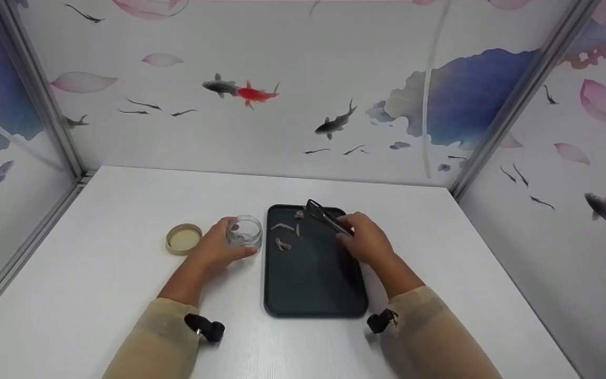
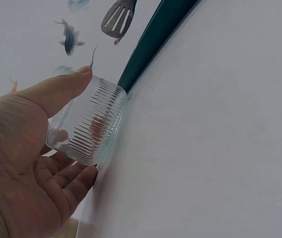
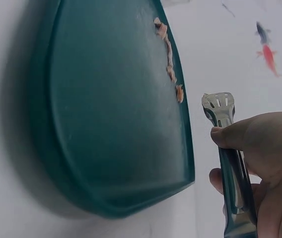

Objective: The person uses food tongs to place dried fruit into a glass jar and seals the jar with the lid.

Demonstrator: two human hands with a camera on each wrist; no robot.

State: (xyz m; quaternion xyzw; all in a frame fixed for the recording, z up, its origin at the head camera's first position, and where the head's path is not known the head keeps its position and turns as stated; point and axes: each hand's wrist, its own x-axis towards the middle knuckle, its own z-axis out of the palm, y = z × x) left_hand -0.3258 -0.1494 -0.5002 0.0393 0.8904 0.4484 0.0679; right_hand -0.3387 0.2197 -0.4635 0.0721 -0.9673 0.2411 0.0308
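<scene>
My left hand [image 1: 218,246] holds a clear glass jar [image 1: 245,239] just left of the tray, its open mouth showing no lid. In the left wrist view, thumb and fingers lie along opposite sides of the jar's ribbed wall [image 2: 99,119], and a brownish patch shows through it. Metal tongs [image 1: 329,220] with slotted ends are in my right hand [image 1: 369,239], over the far right part of the dark green tray [image 1: 316,281]. The right wrist view shows the thumb pressing on the tongs [image 3: 225,141]. Several dried, brownish pieces [image 1: 282,244] lie on the tray's far left part.
A round tan lid [image 1: 184,239] lies on the white table [image 1: 124,221], left of my left hand. Printed panels [image 1: 282,137] with fish and petals stand behind the table and at both sides, joined by grey metal posts [image 1: 524,95].
</scene>
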